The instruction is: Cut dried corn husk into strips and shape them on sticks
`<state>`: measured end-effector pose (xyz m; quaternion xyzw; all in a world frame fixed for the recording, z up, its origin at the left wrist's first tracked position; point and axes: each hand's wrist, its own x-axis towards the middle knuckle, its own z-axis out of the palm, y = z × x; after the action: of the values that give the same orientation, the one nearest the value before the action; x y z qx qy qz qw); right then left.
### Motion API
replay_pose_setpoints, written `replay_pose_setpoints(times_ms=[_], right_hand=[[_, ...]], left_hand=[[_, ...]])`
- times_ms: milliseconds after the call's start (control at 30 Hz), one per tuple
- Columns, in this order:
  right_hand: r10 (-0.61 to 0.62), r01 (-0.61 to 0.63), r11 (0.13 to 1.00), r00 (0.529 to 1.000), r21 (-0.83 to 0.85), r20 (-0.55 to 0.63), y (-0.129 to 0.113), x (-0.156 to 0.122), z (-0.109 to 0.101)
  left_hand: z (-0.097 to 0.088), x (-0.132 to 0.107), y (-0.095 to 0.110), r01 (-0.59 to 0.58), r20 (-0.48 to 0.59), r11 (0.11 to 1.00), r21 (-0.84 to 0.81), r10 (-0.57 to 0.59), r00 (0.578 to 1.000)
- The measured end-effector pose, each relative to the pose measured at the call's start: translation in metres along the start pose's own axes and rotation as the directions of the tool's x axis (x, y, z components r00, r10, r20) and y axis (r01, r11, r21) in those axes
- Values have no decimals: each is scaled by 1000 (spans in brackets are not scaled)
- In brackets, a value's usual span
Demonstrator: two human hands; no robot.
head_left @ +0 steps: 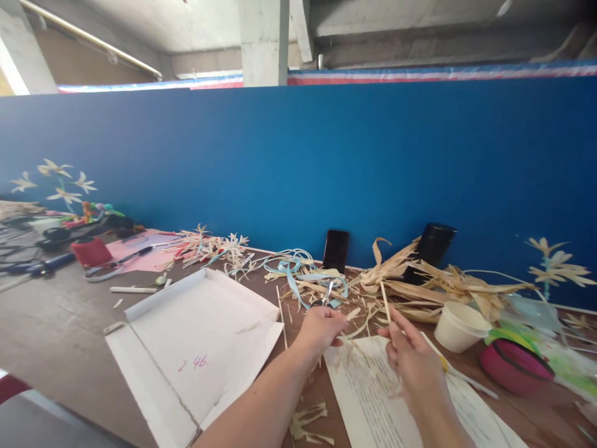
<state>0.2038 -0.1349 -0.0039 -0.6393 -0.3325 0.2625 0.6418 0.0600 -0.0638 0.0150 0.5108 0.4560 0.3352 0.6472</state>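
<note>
My right hand [415, 361] pinches a thin pale strip [385, 302], probably dried corn husk, which points up from the fingertips. Just across from it, my left hand [321, 330] has its fingers drawn together, and what they hold, if anything, is hidden or too small to name. Right behind the left hand lie scissors [328, 291] with dark handles, blades upward; whether the hand touches them I cannot tell. Below both hands is a printed sheet [368, 398] strewn with husk scraps. Dried corn husks [396, 274] are heaped behind the right hand.
An open white box lid [186, 354] lies at left. A phone [336, 250] and a black cylinder [431, 249] stand by the blue partition [280, 168]. At right are a paper cup [461, 326], a pink bowl [515, 367] and husk flowers [559, 267]. Blue ribbon [293, 283] lies tangled mid-table.
</note>
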Motion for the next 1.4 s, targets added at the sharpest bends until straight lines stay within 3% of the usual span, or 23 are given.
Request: replay_pose_setpoints(times_ms=[100,200,267,367,467,567,800,900,1000,1100,1233,1400], right_hand=[[75,-114,975,977,189,201,-7,-10,8],[119,-183,974,914,131,387,-11,-17,15],[164,-202,978,882,41,441,-8,-17,17],[160,-162,986,881,-34,446,-2,-12,17],[53,3,991,912,-135,406,1,-7,14],[-86,203,932,929,-300,360,-1,-7,11],[-187,229,868,973,-440,137,-3,-4,4],[-151,110,950,982,-293,-118,-1,1,-2],[-58,93,990,956,110,-289,-4,3,-5],[-52,163,932,944,325,-324,-11,1,-3],[-84,213,905,938,367,-337,-19,-3,-1],[-85,230,884,935,408,-344,-24,-4,-3]], left_hand=[[-1,3,0,13,3,1000,-8,-13,1000],[-2,4,-1,-8,37,1000,6,8,999],[-1,3,-1,-51,54,998,21,50,997],[0,3,-2,-107,43,993,51,105,994],[0,4,-4,-107,18,990,90,105,994],[0,6,-6,-129,17,985,115,128,992],[2,-2,-1,-130,68,985,116,123,990],[0,-3,3,-95,58,991,90,90,994],[-2,1,1,-84,55,991,104,78,995],[-3,5,-7,-160,68,958,236,148,987],[-1,7,-17,-244,57,852,463,246,968],[3,3,-21,-296,62,731,615,329,942]])
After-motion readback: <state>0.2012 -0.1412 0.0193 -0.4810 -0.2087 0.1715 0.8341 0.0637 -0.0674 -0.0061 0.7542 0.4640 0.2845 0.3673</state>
